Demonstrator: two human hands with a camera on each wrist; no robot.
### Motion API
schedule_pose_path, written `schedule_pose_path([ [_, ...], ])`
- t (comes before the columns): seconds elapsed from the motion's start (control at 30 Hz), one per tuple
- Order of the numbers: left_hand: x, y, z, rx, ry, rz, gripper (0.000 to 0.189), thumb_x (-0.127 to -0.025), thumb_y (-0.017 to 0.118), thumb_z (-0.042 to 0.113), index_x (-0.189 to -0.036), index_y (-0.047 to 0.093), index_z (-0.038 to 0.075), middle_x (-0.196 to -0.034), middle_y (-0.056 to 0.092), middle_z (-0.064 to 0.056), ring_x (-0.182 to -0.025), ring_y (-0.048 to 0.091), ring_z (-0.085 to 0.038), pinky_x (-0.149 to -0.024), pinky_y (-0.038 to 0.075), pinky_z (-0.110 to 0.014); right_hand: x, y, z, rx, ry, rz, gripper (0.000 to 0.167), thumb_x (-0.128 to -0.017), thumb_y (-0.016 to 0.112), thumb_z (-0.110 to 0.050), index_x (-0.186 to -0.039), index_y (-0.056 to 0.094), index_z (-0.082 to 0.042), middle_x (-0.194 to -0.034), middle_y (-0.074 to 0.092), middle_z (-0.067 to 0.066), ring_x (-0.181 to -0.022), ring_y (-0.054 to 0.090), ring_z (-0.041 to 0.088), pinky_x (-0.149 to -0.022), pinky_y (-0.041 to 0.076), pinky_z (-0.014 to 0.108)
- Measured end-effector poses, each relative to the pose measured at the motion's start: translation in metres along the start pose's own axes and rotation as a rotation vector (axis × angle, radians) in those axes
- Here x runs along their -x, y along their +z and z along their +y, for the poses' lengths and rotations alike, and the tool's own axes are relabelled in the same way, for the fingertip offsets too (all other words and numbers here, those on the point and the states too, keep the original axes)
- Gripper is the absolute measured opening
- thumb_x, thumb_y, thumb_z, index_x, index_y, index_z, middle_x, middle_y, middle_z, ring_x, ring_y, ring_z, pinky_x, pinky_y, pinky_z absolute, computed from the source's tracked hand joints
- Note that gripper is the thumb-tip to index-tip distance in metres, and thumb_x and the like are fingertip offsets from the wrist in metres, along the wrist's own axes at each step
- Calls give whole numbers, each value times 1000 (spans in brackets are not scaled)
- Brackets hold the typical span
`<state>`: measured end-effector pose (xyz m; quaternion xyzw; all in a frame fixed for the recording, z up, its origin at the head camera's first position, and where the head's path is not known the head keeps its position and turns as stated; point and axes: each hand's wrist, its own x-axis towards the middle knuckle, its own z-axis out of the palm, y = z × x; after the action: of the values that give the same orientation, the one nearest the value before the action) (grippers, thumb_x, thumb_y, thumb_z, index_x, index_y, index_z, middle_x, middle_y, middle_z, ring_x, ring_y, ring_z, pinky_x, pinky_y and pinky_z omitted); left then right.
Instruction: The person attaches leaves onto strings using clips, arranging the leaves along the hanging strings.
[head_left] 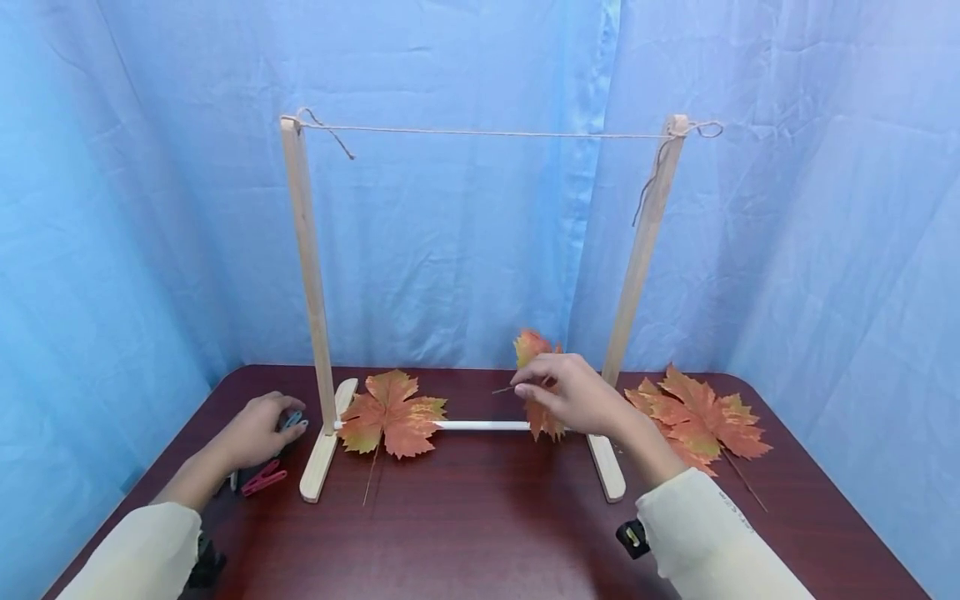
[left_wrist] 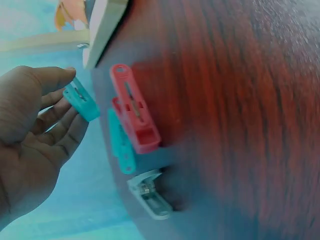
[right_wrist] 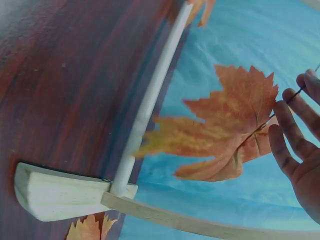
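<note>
My left hand (head_left: 258, 429) pinches a teal clothespin (left_wrist: 81, 100) between thumb and fingers, at the left of the table. A pink clothespin (left_wrist: 134, 110), another teal clothespin (left_wrist: 121, 145) and a grey clothespin (left_wrist: 150, 195) lie below it on the wood. On the right, my right hand (head_left: 573, 392) grips an orange maple leaf (right_wrist: 230, 125) by its thin stem. That leaf is raised near the right post, its blade partly hidden behind the fingers in the head view.
A wooden frame with a left post (head_left: 309, 275) and right post (head_left: 645, 258) carries a string (head_left: 480, 132) tied across the top. A white rod (head_left: 483, 426) joins its feet. One leaf (head_left: 390, 417) lies over the rod's left end; more leaves (head_left: 705, 421) lie at right.
</note>
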<state>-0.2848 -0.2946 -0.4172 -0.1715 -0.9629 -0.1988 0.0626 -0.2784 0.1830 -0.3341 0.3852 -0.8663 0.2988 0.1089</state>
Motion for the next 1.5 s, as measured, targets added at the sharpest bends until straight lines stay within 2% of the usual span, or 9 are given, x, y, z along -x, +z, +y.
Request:
schedule_pose_path([
  [0.17,6,-11,12,11,58,-37,29,-92,76,8,-114,69,-9,-95,65,-8,-81,60,-17,-68,55,-39,-3,-9,-1,-47,28,73,11,-98,71,-11,-106,78,-11,-94,74,0,-82,67,10,-73,58,32],
  [0.4,8,-29,27,54,141,-58,23,-90,77,6,-111,71,-3,-93,67,0,-81,62,-11,-71,58,-39,-9,-22,-5,-62,31,165,12,-99,69,-10,-107,78,-10,-96,75,-1,-79,70,15,-67,57,30],
  [0.63,4,-40,46,113,171,-82,27,-91,78,9,-115,70,0,-93,68,5,-82,64,-9,-67,56,-27,-13,-33,-7,-63,26,237,12,-98,70,-8,-106,78,-8,-97,76,3,-79,72,20,-64,56,28],
  [0.8,-1,-43,61,117,220,-74,28,-91,77,8,-116,70,-1,-95,69,3,-84,66,-9,-70,58,-30,-14,-39,-7,-75,36,275,13,-98,69,-7,-107,78,-6,-97,77,5,-79,72,22,-63,55,28],
  [1.0,-8,-43,76,118,263,-75,27,-92,74,5,-117,69,0,-97,69,3,-86,66,-8,-73,59,-36,-14,-47,-10,-98,80,286,15,-101,67,-13,-111,77,-9,-99,77,3,-82,72,21,-63,55,27],
  [1.2,-20,-45,94,137,300,-93,26,-94,71,5,-119,69,2,-98,69,4,-86,65,-8,-72,58,-28,-16,-55,-14,-93,54,324,16,-101,65,-10,-111,77,-5,-90,75,6,-79,70,26,-63,55,26],
  [1.37,-33,-49,111,120,335,-81,26,-94,70,6,-120,69,2,-99,68,4,-88,65,-9,-76,57,-31,-19,-60,-17,-95,61,354,17,-101,65,-8,-112,76,-3,-89,76,8,-75,71,26,-64,54,23],
  [1.5,-44,-55,124,132,388,-60,25,-94,69,4,-119,69,1,-101,69,0,-89,66,-11,-77,58,-31,-22,-64,-20,-103,64,389,16,-100,67,-8,-111,77,-2,-92,77,8,-74,71,24,-61,56,25],
])
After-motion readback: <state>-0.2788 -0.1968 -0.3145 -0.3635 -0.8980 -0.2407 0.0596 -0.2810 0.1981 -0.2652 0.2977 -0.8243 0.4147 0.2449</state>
